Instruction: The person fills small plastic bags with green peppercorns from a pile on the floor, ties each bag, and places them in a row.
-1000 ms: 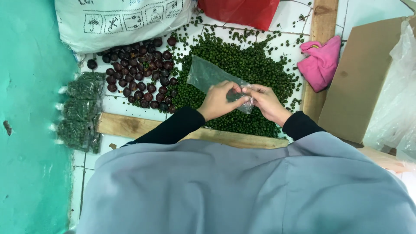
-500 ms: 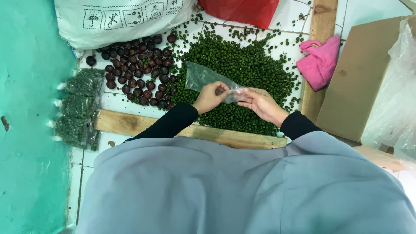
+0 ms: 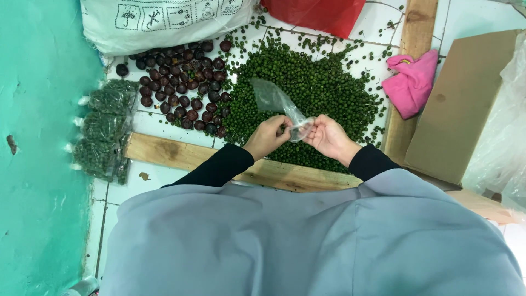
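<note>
White sack (image 3: 164,22) at top, contents hidden. Heap of small green berries (image 3: 307,93) on the tiled floor (image 3: 164,175); beside it, dark round fruit (image 3: 181,82). Filled clear packets (image 3: 104,129) of green berries lie at left. Clear plastic bag (image 3: 276,101), held over the heap: thin, limp, probably slippery; best gripped at the mouth edges. Left hand (image 3: 268,137) and right hand (image 3: 329,137) both pinch its lower end.

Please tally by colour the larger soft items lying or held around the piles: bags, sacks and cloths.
Clear plastic bag, held by left hand and right hand: 1
White sack: 1
Red bag: 1
Pink cloth: 1
Total: 4
</note>
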